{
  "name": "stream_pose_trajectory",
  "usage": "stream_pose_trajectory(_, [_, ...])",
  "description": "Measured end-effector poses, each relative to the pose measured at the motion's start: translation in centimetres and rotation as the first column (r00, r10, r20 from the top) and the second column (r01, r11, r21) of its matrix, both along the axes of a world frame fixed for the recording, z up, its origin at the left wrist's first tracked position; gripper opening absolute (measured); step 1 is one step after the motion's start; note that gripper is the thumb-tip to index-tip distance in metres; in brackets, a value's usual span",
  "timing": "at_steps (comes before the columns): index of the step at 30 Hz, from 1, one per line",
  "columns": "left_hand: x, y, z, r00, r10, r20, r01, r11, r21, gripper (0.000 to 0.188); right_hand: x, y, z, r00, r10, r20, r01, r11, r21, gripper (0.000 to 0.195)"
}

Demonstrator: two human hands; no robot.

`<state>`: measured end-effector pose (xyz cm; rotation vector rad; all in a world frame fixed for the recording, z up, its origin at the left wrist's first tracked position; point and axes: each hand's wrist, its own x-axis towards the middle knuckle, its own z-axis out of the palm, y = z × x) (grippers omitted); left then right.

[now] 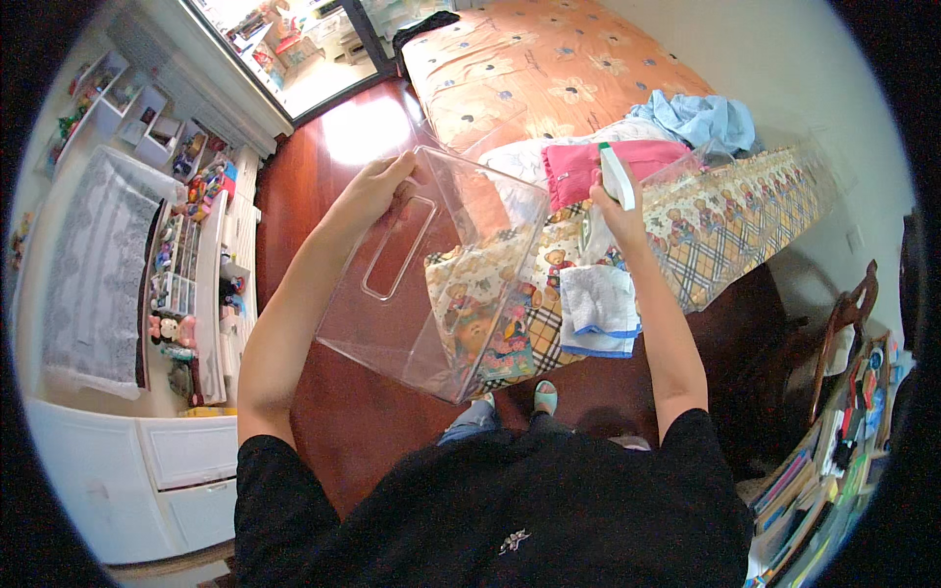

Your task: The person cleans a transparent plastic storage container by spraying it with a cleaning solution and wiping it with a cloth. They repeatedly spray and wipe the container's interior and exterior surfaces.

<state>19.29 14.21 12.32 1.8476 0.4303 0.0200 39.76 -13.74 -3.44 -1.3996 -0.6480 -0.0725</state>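
A clear plastic box [412, 331] hangs tilted before me, with an oblong cut-out or raised outline on one side. My left hand [393, 180] grips its upper corner. My right hand [617, 213] is closed around the neck of a spray bottle [617, 176] with a white trigger head and a green nozzle. Below that hand a white towel with blue edging [599, 312] lies on the bear-patterned, checked cover [555, 331]. A colourful printed picture [507, 353] is seen through or beside the box's lower right side.
Beyond stands a bed with an orange floral sheet [551, 73], a pink pillow [632, 162] and crumpled light-blue cloth [698, 121]. Shelves and a white cabinet [88, 470] line the left. At the right are a wooden chair [845, 316] and a rack of books [801, 507].
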Motion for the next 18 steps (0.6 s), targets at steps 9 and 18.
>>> stream_pose_trajectory(9, [-2.5,0.5,-0.3,0.986,0.155,0.065,-0.136,0.963,-0.231,0.035,-5.4,-3.3,16.2,0.762,0.598,-0.251,-0.648,0.693,-0.316,0.039])
stream_pose_trajectory(18, [-4.5,1.4,0.0,0.996,0.043,0.075,-0.016,0.945,-0.326,0.03,-4.8,-0.7,18.3,0.657,0.73,-0.187,-0.673,0.456,-0.582,0.031])
